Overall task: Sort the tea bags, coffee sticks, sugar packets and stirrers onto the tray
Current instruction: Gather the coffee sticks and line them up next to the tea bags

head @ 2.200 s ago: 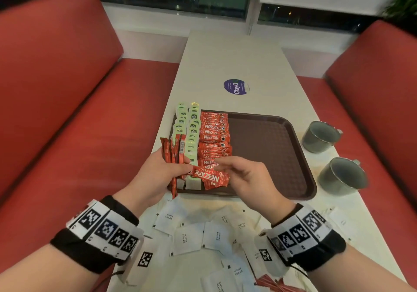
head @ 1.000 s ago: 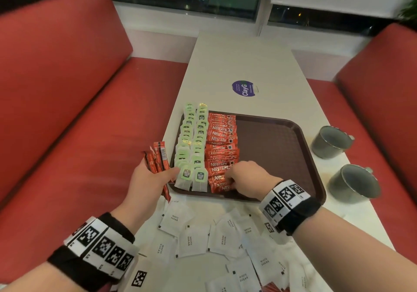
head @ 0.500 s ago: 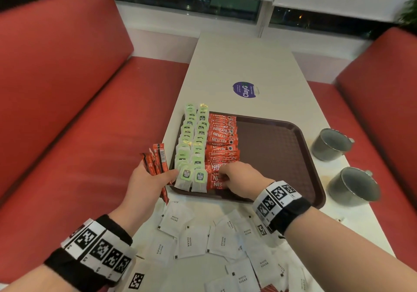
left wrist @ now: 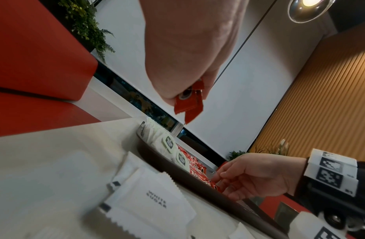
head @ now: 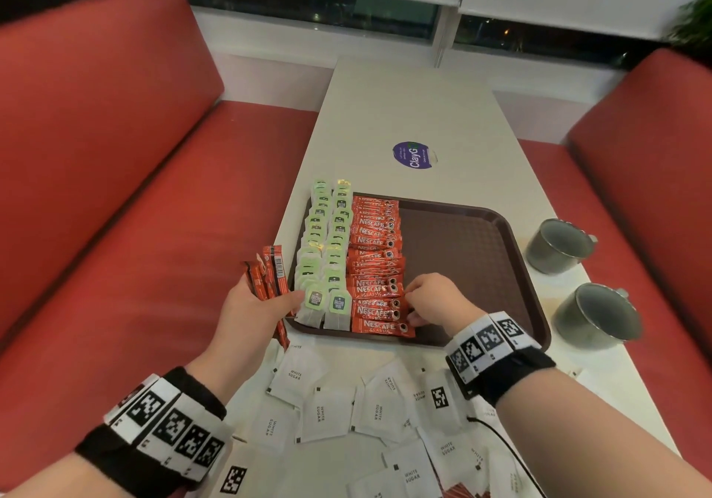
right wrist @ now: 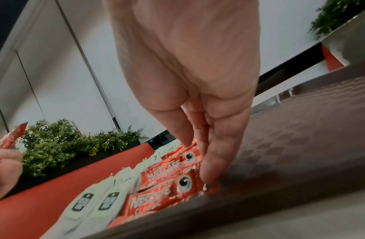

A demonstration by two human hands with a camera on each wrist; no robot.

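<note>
A long white table is running away from the person between two red benches, and its far half is lying bare apart from a purple round sticker. The brown tray is sitting near the table's left edge, its near rim close to the loose white sugar packets spread over the near end of the table. The right half of the tray is showing only its textured floor. Two metal cups are standing to the right of the tray, near the table's right edge.

Two columns of green tea bags are lining the tray's left side, running from near rim to far rim. Just beside them a column of red coffee sticks is lying, each stick's long axis pointing across the tray, left to right.

The left hand is gripping a bundle of red sticks beyond the tray's left rim, fingers curled round it, the sticks standing roughly upright. The right hand is resting over the tray; its fingertips are touching the right ends of the nearest coffee sticks, thumb and fingers extended downward.
</note>
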